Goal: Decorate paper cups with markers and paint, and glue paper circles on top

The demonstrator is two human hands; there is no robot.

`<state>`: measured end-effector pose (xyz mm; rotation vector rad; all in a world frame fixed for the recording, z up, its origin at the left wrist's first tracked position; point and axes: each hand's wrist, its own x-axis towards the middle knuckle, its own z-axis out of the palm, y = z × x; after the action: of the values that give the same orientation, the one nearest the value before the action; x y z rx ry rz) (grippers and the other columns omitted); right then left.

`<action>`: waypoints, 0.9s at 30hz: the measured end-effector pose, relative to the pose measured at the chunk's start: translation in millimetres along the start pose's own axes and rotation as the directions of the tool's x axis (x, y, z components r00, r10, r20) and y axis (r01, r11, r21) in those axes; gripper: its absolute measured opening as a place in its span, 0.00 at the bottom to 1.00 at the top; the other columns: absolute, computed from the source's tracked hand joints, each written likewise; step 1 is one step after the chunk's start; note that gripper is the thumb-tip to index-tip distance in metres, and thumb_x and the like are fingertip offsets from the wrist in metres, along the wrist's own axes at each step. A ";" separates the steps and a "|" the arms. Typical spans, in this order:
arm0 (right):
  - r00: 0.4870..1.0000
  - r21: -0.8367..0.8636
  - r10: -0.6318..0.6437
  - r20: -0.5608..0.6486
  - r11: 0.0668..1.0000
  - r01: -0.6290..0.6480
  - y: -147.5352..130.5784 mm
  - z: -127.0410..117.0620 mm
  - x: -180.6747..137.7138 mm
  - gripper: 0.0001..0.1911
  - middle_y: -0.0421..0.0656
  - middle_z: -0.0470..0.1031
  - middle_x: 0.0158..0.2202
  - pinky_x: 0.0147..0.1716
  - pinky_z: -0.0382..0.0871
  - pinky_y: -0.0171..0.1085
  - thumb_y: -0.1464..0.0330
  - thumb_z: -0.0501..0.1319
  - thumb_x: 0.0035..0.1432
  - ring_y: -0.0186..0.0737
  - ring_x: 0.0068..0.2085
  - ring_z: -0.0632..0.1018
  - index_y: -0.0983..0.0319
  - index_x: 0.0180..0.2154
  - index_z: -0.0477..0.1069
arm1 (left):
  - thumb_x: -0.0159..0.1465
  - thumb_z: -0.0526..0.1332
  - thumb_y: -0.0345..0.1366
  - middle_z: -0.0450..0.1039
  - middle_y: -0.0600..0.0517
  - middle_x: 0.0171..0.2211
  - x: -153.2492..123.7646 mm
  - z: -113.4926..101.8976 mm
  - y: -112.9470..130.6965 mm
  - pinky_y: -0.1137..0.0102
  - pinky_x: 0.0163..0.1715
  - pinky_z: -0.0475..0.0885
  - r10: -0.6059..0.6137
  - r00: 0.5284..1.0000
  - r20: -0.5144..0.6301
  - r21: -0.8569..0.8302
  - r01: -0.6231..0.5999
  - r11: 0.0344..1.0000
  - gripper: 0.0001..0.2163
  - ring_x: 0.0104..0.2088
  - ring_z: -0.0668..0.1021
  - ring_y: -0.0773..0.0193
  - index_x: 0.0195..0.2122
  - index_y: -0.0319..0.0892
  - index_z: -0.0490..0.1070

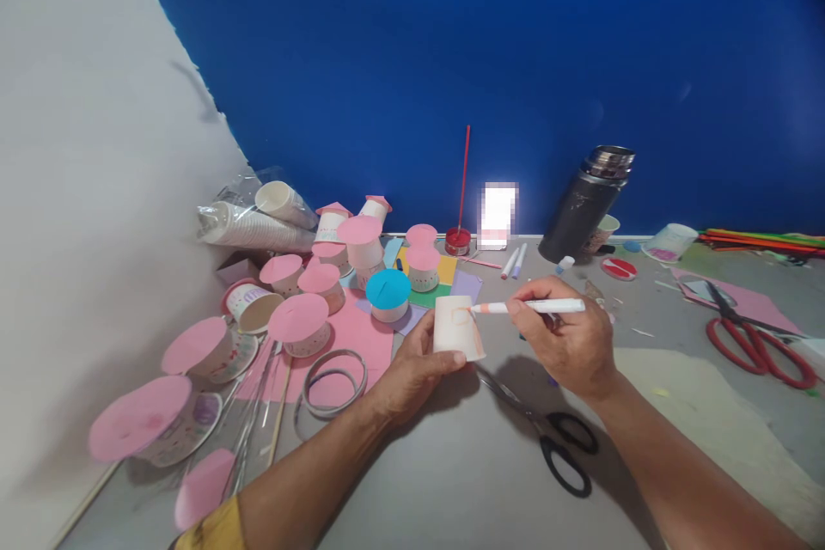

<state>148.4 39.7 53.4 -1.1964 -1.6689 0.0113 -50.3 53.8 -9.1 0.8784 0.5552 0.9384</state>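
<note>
A white paper cup (455, 335), upside down with its wider rim at the bottom, is gripped by my left hand (418, 361). Faint orange lines show on the cup's side. My right hand (567, 335) is closed around an orange-tipped marker (554, 306), and the tip meets the cup wall or is just beside it. Below the cup, black-handled scissors (534, 421) lie on the table. Left of the cup stands a paper cup topped with a blue disc (388, 290).
Several cups with pink paper discs (300, 322) crowd the left side, near a wire coil (333, 382). Two capped markers (514, 261) lie behind the cup. A dark flask (583, 206) stands at the back. Red-handled scissors (760, 348) rest at right; stacked cups (258, 225) lie back left.
</note>
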 end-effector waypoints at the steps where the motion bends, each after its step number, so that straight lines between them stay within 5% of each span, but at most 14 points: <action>1: 1.000 -0.003 0.001 0.003 1.000 -0.001 0.1 -0.4 -0.4 0.09 0.35 0.73 0.18 0.19 0.63 0.32 0.64 0.62 0.60 0.32 0.17 0.68 0.58 0.28 0.73 | 0.49 0.77 0.37 0.76 0.46 0.44 0.1 0.3 0.1 0.65 0.41 0.70 0.003 1.000 -0.007 0.001 -0.003 1.000 0.29 0.41 0.75 0.58 0.54 0.42 0.75; 13: 0.991 0.039 -0.137 0.009 0.990 0.136 -3.5 1.9 -4.0 0.08 0.37 0.77 0.23 0.20 0.64 0.32 0.67 0.62 0.62 0.31 0.18 0.70 0.59 0.29 0.75 | 0.48 0.79 0.38 0.77 0.44 0.48 1.9 -2.2 -3.2 0.64 0.43 0.70 0.003 0.998 -0.063 0.085 0.002 0.996 0.34 0.44 0.77 0.54 0.56 0.43 0.72; 27: 0.997 0.008 -0.074 0.001 0.997 0.074 0.3 -0.3 0.2 0.09 0.34 0.73 0.19 0.20 0.61 0.31 0.68 0.62 0.61 0.30 0.17 0.67 0.59 0.28 0.72 | 0.49 0.77 0.36 0.77 0.45 0.46 0.2 1.6 0.0 0.64 0.42 0.71 0.007 0.999 -0.047 0.041 -0.005 0.999 0.30 0.40 0.77 0.58 0.54 0.42 0.75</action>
<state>148.8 39.8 53.6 -1.1281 -1.7118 -0.0281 -48.9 53.4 -8.3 0.8966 0.6146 0.9581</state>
